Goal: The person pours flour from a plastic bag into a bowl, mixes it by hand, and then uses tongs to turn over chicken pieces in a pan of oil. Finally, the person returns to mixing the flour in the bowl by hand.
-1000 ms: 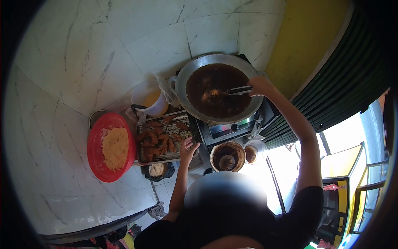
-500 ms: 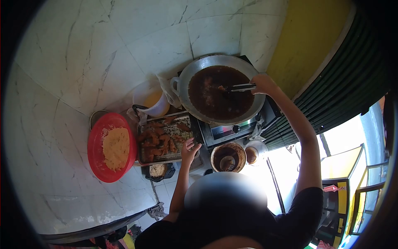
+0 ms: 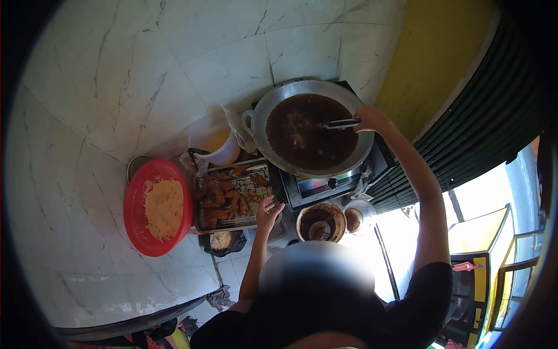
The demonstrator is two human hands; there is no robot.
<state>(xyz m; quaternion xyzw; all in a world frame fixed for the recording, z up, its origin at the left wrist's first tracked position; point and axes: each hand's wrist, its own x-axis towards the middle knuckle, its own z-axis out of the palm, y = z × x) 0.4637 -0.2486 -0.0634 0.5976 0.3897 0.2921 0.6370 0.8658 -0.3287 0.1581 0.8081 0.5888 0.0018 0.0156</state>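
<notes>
Right hand (image 3: 370, 119) is over the wok's (image 3: 261, 131) right edge, fingers closed round the tongs (image 3: 344, 124), tips working in dark liquid (image 3: 314, 154); whether they pinch anything, I can't tell. Any shift there calls for a steady wrist clear of that rim, with open liquid to the left. And the left hand (image 3: 267, 215): fingers apart, at the rack tray's (image 3: 233, 227) near right corner, brown pieces (image 3: 216, 196) beyond, contact unclear.
</notes>
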